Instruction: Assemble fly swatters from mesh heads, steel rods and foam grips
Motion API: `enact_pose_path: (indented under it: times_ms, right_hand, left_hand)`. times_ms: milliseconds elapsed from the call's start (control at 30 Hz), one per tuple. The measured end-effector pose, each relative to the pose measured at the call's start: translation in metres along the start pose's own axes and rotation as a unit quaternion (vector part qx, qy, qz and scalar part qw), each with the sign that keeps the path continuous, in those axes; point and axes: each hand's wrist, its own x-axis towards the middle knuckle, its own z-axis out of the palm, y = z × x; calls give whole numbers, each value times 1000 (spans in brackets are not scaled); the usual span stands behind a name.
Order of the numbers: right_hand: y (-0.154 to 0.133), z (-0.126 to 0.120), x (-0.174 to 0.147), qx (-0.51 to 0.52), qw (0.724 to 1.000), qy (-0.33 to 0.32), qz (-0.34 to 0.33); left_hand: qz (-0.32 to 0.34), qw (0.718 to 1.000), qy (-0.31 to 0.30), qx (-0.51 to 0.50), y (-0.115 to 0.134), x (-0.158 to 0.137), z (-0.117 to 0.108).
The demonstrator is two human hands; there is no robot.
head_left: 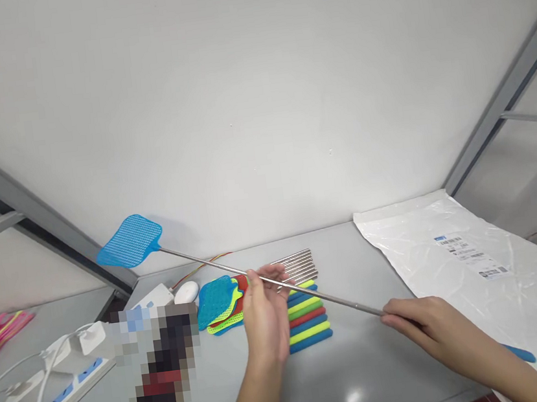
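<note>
Here's the left hand (267, 312), palm up and half open, fingers loosely curled, thumb laid over the thin steel rod of a blue mesh-headed fly swatter (132, 241). The right hand (423, 322) is closed around the rod's near end; what lies inside that fist is hidden, but a rounded blue tip (521, 352) pokes out beyond the forearm, in line with the rod. The swatter is off the table, slanting across both hands, its head up at the left hand's ten o'clock.

Close in now: a pile of blue, yellow and red mesh swatter heads (218, 302) at nine to ten o'clock, a row of shiny steel rods (300, 265) at one, and yellow, blue, green and red stick-shaped handles (309, 321) side by side at three. Further out, a white plastic power strip (87, 374) at half past eight and, at the right hand's two o'clock, a labelled white plastic mailer (420, 241), all on the grey table (356, 360).
</note>
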Motion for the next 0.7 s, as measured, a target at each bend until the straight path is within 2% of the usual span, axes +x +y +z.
enact_pose_path:
  times_ms: [67, 133, 233, 433, 533, 700]
  right_hand:
    - [-1, 2, 0, -8, 1000, 8, -5]
    - [-5, 5, 1, -20, 1000, 16, -12]
    - [-11, 8, 3, -40, 999, 26, -23]
    - [-8, 5, 2, -40, 999, 23, -16]
    - [-6, 5, 1, -30, 999, 36, 9]
    - [-10, 6, 7, -54, 997, 54, -9]
  left_hand:
    - [-43, 997, -50, 39, -16, -14, 7]
    - [-76, 993, -67, 60, -25, -25, 13]
    - [-69, 995, -56, 44, -21, -29, 19]
    - [-42, 996, -78, 12, -7, -18, 19]
    - [-43, 996, -84, 3, -19, -23, 17]
    - [-124, 983, -126, 38, -40, -38, 20]
